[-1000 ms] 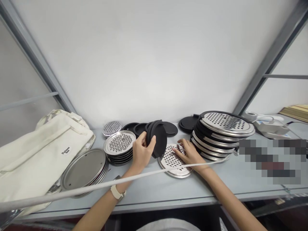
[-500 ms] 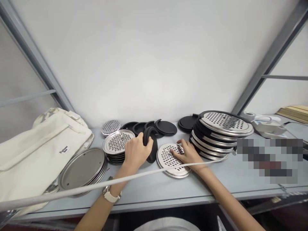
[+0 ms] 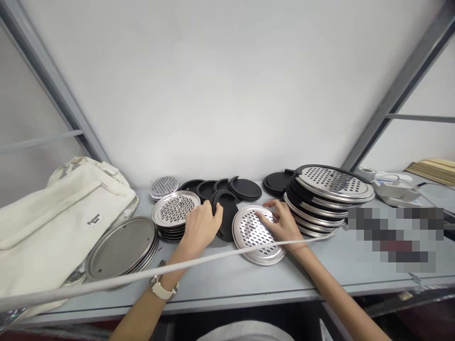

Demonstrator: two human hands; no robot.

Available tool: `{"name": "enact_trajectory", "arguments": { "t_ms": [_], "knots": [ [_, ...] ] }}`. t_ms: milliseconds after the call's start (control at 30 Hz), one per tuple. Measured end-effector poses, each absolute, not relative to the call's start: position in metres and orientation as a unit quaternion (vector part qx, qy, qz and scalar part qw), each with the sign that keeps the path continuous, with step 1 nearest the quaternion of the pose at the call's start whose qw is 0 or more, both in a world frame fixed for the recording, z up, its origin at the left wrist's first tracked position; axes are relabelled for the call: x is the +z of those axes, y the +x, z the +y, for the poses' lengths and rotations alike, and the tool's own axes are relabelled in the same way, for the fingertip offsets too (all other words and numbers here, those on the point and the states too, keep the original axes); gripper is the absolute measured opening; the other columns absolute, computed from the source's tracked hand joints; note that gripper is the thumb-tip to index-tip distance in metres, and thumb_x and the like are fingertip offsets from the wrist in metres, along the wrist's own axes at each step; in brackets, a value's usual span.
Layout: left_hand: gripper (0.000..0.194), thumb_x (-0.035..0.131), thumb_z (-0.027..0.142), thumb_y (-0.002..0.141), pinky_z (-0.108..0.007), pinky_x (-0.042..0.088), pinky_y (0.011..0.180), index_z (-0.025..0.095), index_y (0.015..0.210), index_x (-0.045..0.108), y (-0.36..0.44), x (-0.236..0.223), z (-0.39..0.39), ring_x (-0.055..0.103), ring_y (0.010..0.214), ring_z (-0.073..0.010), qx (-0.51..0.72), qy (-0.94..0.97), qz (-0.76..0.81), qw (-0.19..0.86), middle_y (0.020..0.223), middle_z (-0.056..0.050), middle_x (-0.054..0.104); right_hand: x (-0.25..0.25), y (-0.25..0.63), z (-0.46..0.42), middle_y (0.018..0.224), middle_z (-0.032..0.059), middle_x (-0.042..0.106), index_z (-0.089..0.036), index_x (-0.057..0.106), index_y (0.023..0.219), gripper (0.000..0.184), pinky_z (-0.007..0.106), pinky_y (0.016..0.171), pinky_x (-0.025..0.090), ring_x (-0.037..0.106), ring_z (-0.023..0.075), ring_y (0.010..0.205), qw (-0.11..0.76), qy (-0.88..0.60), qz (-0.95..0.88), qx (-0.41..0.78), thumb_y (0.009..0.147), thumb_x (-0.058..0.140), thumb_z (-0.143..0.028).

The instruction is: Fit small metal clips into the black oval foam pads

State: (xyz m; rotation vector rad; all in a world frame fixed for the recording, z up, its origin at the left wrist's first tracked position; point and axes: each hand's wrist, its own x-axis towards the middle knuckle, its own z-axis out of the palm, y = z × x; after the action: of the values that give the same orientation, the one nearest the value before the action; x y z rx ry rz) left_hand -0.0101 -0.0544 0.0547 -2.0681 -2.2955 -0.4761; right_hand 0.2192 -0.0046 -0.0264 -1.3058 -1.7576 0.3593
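My left hand (image 3: 203, 223), with a watch on the wrist, is closed on the rim of a round black holder (image 3: 226, 220), which is tilted up off the table. My right hand (image 3: 284, 221) grips the far right edge of a round metal grater plate (image 3: 254, 241), its thumb on the perforated face. That plate sits slightly tilted, close beside the black holder. Left of my left hand is a stack of round grater plates (image 3: 174, 209). Right of my right hand stands a tall stack of grater plates in black holders (image 3: 330, 182).
Several black holders (image 3: 245, 188) lie along the wall, with a small grater disc (image 3: 164, 187) at their left. Plain grey metal plates (image 3: 122, 246) are stacked by a cream bag (image 3: 85, 208). A white cord (image 3: 220, 255) crosses in front of my wrists.
The grater plate's far edge has risen and the plate has tilted in my right hand. The black holder in my left hand has turned its face more toward me.
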Motion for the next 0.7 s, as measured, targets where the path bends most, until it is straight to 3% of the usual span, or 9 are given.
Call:
{"name": "enact_trajectory", "arguments": {
  "t_ms": [167,333,500,700],
  "knots": [
    [0.047,0.026,0.039,0.095,-0.035,0.045,0.074,0.012,0.083,0.062,-0.012,0.051,-0.057,0.066,0.084,-0.0274,-0.129,-0.687,-0.714,-0.039,0.085,-0.015,0.069,-0.024,0.220,-0.004,0.093,0.0062,0.056,-0.021,0.056,0.093,0.033,0.033,0.067,0.045,0.051,0.0176,0.070,0.458,-0.505,-0.715,0.155,0.082,0.056,-0.052],
    [0.045,0.028,0.034,0.094,-0.035,0.046,0.076,0.013,0.082,0.066,-0.005,0.038,-0.063,0.066,0.087,-0.0263,-0.022,-0.742,-0.663,-0.100,0.089,-0.015,0.069,-0.033,0.219,-0.001,0.097,0.0081,0.055,-0.020,0.054,0.093,0.033,0.033,0.069,0.047,0.055,0.0200,0.080,0.429,-0.510,-0.719,0.199,0.082,0.055,-0.051],
    [0.039,0.030,0.026,0.093,-0.037,0.046,0.081,0.011,0.093,0.066,-0.002,0.034,-0.068,0.064,0.094,-0.0278,0.052,-0.784,-0.613,-0.083,0.097,-0.016,0.068,-0.041,0.220,0.001,0.096,0.0096,0.055,-0.020,0.054,0.091,0.035,0.036,0.076,0.048,0.055,0.0243,0.093,0.408,-0.534,-0.711,0.209,0.079,0.056,-0.052],
    [0.036,0.031,0.022,0.093,-0.038,0.046,0.083,0.010,0.099,0.064,0.000,0.043,-0.073,0.062,0.098,-0.0287,0.081,-0.786,-0.608,-0.078,0.101,-0.017,0.067,-0.041,0.211,0.000,0.099,0.0091,0.049,-0.019,0.051,0.098,0.034,0.041,0.085,0.048,0.058,0.0214,0.083,0.391,-0.561,-0.700,0.204,0.080,0.055,-0.048]
  ]
}}
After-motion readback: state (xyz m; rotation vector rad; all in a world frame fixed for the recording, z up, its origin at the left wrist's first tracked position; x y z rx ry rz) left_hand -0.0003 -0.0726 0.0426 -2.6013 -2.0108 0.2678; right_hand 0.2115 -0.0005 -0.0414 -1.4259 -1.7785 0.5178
